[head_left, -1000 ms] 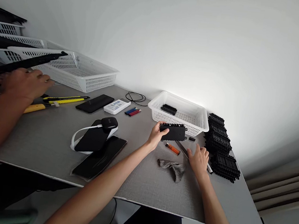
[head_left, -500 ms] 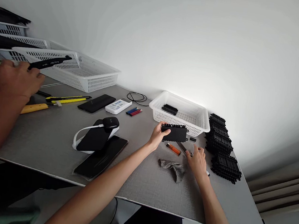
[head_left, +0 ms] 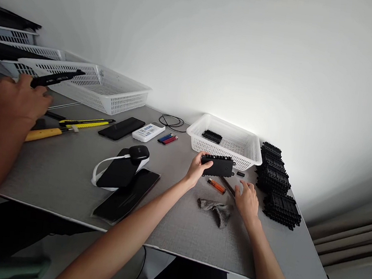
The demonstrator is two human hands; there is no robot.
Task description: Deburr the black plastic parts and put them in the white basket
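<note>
My left hand (head_left: 197, 171) grips a flat black plastic part (head_left: 218, 166) by its left end, thumb across the face. Small lugs line its edges, and it is held above the table in front of a white basket. My right hand (head_left: 246, 202) is low over the table with its fingers curled at a thin dark-bladed knife (head_left: 228, 187); its handle end is hidden by the hand. Between my hands lie an orange lighter (head_left: 216, 186) and a crumpled grey cloth (head_left: 215, 209). A small black piece (head_left: 240, 174) lies just beyond my right fingers.
Stacks of black plastic parts (head_left: 282, 208) line the right edge. The white basket (head_left: 240, 159) holds one similar part. Phones (head_left: 127, 195), a white box (head_left: 148, 131), two lighters (head_left: 169, 139) and a yellow cutter (head_left: 88, 124) lie leftward. A co-worker's hand (head_left: 19, 98) holds a black piece.
My right hand has shifted slightly and its fingers have drawn in at the knife, whose handle end no longer shows. My left hand keeps the black part almost still.
</note>
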